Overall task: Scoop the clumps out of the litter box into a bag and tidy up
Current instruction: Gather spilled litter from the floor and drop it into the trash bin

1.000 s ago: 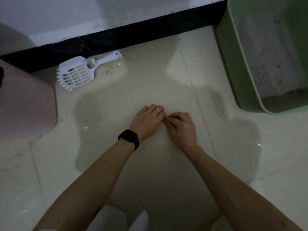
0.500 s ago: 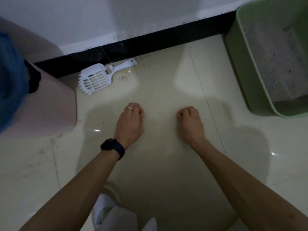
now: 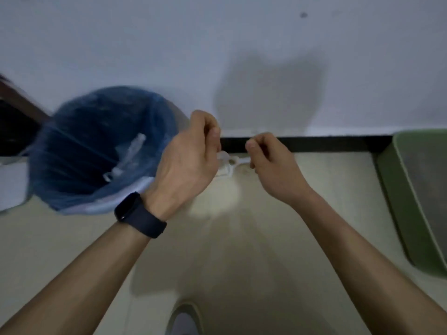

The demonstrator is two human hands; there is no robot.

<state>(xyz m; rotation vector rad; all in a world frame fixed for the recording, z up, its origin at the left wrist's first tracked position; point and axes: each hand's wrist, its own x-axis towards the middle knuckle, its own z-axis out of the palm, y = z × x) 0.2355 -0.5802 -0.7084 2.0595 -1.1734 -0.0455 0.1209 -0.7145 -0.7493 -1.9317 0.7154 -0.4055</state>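
Note:
A bin lined with a blue bag point(image 3: 96, 146) stands at the left by the wall, its mouth open and a few pale scraps inside. The green litter box point(image 3: 396, 201) with grey litter sits at the right edge. The white scoop point(image 3: 226, 165) lies on the floor by the black skirting, mostly hidden behind my hands. My left hand point(image 3: 191, 153) is raised beside the bag's rim with its fingers curled and thumb against the fingertips. My right hand point(image 3: 271, 165) hovers over the scoop's handle, curled the same way. Nothing shows in either pinch.
Pale floor tiles point(image 3: 242, 250) spread below my arms. A white wall point(image 3: 217, 56) with black skirting point(image 3: 326, 145) closes the far side. My shoe point(image 3: 185, 320) shows at the bottom. A dark opening lies at the far left.
Both hands have lifted off the floor and risen towards the wall, the left one nearing the blue bag. The view has tilted up, bringing the bin's mouth into sight.

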